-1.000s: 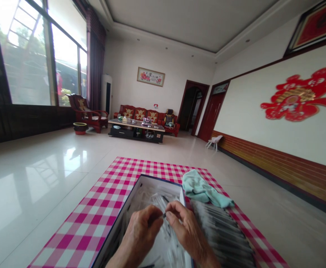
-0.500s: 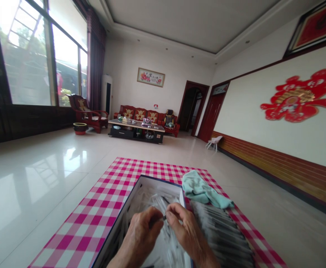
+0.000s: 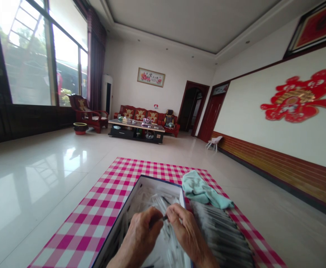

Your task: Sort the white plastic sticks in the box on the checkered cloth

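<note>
Over an open box (image 3: 163,179) with a dark blue rim and white inside walls, both my hands meet at one small dark pen-like piece (image 3: 165,217). My left hand (image 3: 140,232) pinches its left end, with the fingers curled in and partly hidden. At the other end, the thumb and fingertips of my right hand (image 3: 186,230) close on it. Clear and whitish thin plastic tubes (image 3: 158,204) lie loose in the box beneath the hands. Right of the box is a stack of thin dark pen-like sticks (image 3: 225,236) in clear plastic, somewhat blurred.
A pink and white checked cloth (image 3: 95,208) covers the table under the box. Beyond the stack lies a crumpled mint-green cloth (image 3: 203,191). Farther off, a low coffee table (image 3: 136,126), a red wooden sofa (image 3: 140,111) and a small white chair (image 3: 214,142) stand on the tiled floor.
My right fingers have shifted very slightly, and a little more of the dark piece shows between the two hands. The box, the stack and the cloths have stayed put.
</note>
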{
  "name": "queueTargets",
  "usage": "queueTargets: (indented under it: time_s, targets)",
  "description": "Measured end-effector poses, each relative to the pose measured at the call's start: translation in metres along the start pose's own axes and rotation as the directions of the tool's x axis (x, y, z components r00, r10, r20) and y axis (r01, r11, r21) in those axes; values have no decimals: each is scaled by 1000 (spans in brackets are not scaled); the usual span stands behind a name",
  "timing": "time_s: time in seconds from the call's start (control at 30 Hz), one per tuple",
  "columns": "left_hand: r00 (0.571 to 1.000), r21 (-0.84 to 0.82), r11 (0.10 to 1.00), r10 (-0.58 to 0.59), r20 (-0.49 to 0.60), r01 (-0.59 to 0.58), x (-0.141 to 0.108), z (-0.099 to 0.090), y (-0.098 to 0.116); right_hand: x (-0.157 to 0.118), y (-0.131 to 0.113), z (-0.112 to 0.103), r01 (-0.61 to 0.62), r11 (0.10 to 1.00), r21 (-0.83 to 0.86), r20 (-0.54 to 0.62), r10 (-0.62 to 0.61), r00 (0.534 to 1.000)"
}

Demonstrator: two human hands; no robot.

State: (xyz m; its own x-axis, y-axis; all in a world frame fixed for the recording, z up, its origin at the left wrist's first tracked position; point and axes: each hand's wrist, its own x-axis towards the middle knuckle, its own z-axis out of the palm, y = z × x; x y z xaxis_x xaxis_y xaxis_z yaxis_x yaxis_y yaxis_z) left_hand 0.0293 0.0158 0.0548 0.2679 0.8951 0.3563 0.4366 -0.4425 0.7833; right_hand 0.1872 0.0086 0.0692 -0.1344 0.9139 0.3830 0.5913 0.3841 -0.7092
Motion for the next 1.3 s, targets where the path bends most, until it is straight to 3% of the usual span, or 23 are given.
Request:
queueTargets:
  time_s: [0.17, 0.4, 0.63, 0.9, 1.0, 1.1, 1.2, 1.27, 1.3]
  targets:
    - [1000, 21, 1000, 1, 2, -1, 0, 2, 1, -2, 0, -4, 61, 998, -24, 36, -60, 998]
    - [1000, 22, 1000, 11, -5, -11, 0, 3, -4, 1, 6, 13, -21, 995, -96, -58, 15, 998]
    - [1000, 32, 999, 30, -1, -30, -1, 4, -4, -1, 0, 3, 45, 997, -60, 51, -42, 998]
    - [998, 68, 996, 57, 7, -58, 0, 5, -6, 0, 11, 15, -37, 994, -107, -4, 37, 999]
    - [985, 97, 987, 137, -107, -127, 1, 6, -9, 0, 11, 15, -96, 993, -67, -72, 91, 993]
    - [924, 95, 981, 191, -332, -169, 2, 3, -11, 2, 15, 10, -192, 981, -36, -240, 178, 954]
    - [926, -46, 998, 12, -378, -31, 4, -2, -11, 3, 19, 2, -243, 970, 20, -319, 236, 918]
    - [948, -261, 957, -197, -251, 129, 6, -4, -10, 3, 18, -1, -241, 969, 61, -327, 247, 912]
    - [942, -393, 895, -294, -162, 212, 7, -3, -9, 3, 15, -1, -232, 970, 73, -330, 243, 912]
